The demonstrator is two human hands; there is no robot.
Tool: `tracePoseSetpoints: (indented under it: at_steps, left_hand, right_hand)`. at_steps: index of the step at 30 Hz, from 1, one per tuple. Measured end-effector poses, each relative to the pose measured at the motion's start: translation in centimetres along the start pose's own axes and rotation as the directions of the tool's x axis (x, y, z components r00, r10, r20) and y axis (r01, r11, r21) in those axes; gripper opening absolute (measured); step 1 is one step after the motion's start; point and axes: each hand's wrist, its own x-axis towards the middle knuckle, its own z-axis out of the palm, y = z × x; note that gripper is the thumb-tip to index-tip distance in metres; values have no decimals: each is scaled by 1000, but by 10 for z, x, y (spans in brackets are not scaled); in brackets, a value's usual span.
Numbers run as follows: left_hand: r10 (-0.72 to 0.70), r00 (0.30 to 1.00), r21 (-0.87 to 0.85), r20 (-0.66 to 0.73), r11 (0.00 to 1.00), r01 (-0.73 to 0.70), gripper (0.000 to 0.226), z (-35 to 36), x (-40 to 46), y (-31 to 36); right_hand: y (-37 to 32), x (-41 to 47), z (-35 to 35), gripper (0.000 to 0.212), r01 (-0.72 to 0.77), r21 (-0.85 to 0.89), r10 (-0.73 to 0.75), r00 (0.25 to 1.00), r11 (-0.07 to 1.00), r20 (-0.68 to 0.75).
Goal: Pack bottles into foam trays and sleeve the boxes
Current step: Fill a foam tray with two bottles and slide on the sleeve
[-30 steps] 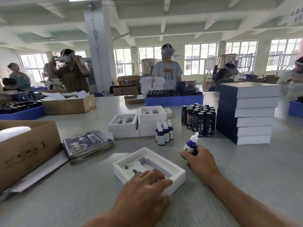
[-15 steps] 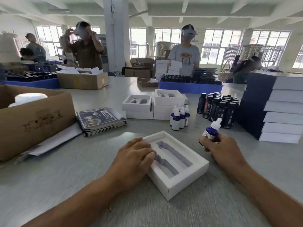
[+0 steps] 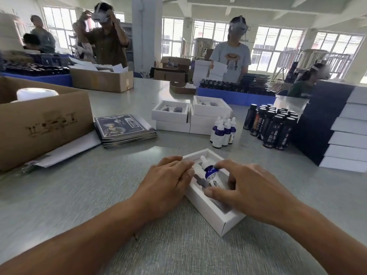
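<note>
A white foam tray box [image 3: 215, 212] lies on the grey table in front of me. My right hand [image 3: 252, 190] grips a blue dropper bottle [image 3: 211, 172] with a white cap, lying on its side in the tray's cut-out. My left hand [image 3: 168, 180] rests flat on the tray's left edge with nothing in it. Behind stand several more blue dropper bottles [image 3: 222, 132], a cluster of dark bottles [image 3: 270, 126], white foam tray boxes [image 3: 188, 116] and a pile of flat printed sleeves [image 3: 123, 130].
A stack of dark-sleeved white boxes [image 3: 337, 126] rises at the right. A brown carton [image 3: 41, 120] sits at the left with white sheets beneath it. Blue crates of bottles [image 3: 234, 92] and several people stand at the table's far side.
My right hand has brought the dropper bottle from upright beside the tray down into the tray's cut-out. My left hand stays on the tray's left edge. The view has tilted lower.
</note>
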Motion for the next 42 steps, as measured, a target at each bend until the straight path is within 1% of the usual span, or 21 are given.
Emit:
tracePoseSetpoints:
  at_steps: [4,6,11,16,23,27,30,32,35,39,42]
  left_hand:
    - [1,1000,-31,1,1000,-1,41,1,-1,-2]
    - [4,1000,-29,3,1000,-4,42,2,-1,-3]
    - [16,1000,-50,-10,999,-16,40,4,1,-6]
    - [30,999,-62,-27,998,-32,39,4,-1,-5]
    - [57,998,-57,41,997,-54,39,2,-3,-2]
    - [71,997,-60,43,996,-69,38,1,-3,-1]
    - [93,995,-63,46,994,-90,38,2,-2,-1]
    - [110,993,-70,45,992,-107,37,1,-2,0]
    - [117,992,-74,47,991,-114,38,0,-3,0]
    - [100,994,-66,53,993,-97,39,2,-3,-2]
    - [95,994,-53,50,994,-92,38,4,-3,-2]
  right_hand:
    - [-2,-3,-8,77,-9,-35,11,998,999,60]
    - [-2,-3,-12,70,-33,-17,35,993,999,109]
    - [-1,-3,-19,51,-54,57,43,983,997,178]
    - [-2,-3,-20,40,-46,118,18,974,992,228]
    - [-3,1,-20,41,-59,117,26,963,991,268]
    - [-4,0,-16,45,-61,98,33,963,993,268]
    - [-3,1,-15,41,-56,90,28,958,994,286]
    - [0,3,-16,34,-71,127,26,947,989,321]
    - [7,6,-19,25,-142,238,45,928,961,371]
    - [9,7,-18,25,-156,293,33,923,943,383]
    - [7,6,-13,27,-144,293,30,932,945,361]
